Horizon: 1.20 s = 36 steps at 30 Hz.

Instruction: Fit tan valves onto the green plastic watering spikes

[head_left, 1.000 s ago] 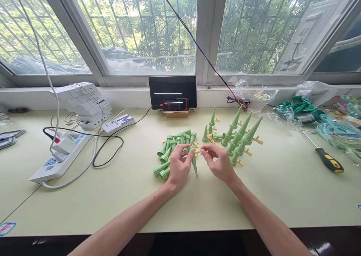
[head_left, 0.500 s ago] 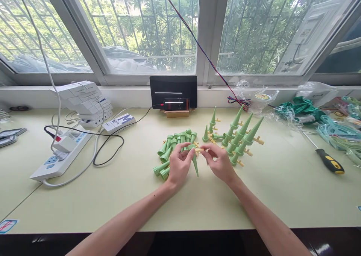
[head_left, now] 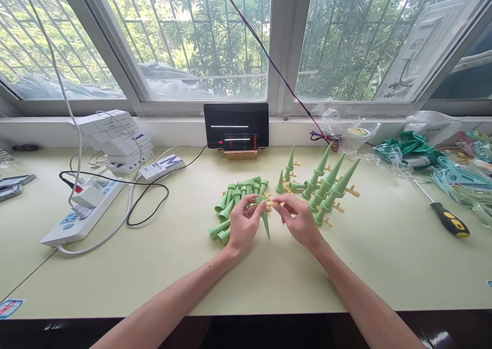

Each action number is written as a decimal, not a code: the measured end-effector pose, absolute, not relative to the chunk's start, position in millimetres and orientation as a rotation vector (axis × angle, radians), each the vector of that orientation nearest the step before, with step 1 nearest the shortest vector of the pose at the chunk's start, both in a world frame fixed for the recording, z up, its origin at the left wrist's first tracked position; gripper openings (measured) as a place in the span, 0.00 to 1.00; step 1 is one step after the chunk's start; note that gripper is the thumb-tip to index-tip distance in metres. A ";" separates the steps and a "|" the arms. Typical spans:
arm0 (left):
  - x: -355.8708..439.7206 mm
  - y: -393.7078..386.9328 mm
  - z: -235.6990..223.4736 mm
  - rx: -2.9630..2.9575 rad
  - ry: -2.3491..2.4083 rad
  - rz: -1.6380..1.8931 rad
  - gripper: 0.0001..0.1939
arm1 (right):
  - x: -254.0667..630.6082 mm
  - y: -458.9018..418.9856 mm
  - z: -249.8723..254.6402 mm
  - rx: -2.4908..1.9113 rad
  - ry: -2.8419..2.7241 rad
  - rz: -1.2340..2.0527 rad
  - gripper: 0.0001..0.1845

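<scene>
Between the thumb and fingers of my left hand [head_left: 245, 223] is a green plastic plant watering spike [head_left: 266, 225], its point hanging down. My right hand [head_left: 298, 220] pinches a small yellow valve [head_left: 271, 204] at the spike's side; its inner end is hidden by my fingers. Behind and left of my left hand lies a pile of green hollow pieces [head_left: 230, 195]. To the right of my right hand stand several green spikes with yellow valves [head_left: 325, 190], stacked tip up. A short green cone [head_left: 280, 182] stands beside them.
A screwdriver [head_left: 448, 218] lies at the right, near plastic-wrapped items [head_left: 457, 180]. At the left are a power strip [head_left: 86, 218], looped cables and stacked white boxes [head_left: 123, 144]. A tablet [head_left: 236, 118] and a phone [head_left: 241, 142] stand at the back.
Both hands stay almost in place, still holding the spike and the valve. The spike's tip has shifted very slightly. Nothing else has visibly moved.
</scene>
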<state>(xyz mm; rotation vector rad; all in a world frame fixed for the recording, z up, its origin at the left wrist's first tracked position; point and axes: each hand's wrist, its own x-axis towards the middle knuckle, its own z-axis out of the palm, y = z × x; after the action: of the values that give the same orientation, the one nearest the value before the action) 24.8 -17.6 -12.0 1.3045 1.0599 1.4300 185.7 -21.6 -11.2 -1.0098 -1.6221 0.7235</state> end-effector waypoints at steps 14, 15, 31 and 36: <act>24.3 -19.2 -13.1 1.303 1.048 1.375 0.17 | 185.4 -20.7 -11.2 -1.008 -1.628 0.717 0.11; 24.2 -19.0 -13.3 1.301 1.045 1.376 0.17 | 185.4 -20.7 -11.1 -1.010 -1.628 0.719 0.11; 24.5 -18.3 -16.5 1.343 1.001 1.392 0.16 | 185.4 -19.4 -12.3 -1.070 -1.674 0.736 0.15; 24.2 -18.5 -16.7 1.371 1.011 1.386 0.15 | 185.4 -19.5 -11.3 -1.092 -1.698 0.720 0.17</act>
<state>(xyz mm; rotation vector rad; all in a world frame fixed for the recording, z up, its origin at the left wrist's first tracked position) 24.2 -18.5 -16.7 1.3706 1.0110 1.3865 185.4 -19.5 -11.3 -1.0916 -1.6980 0.7202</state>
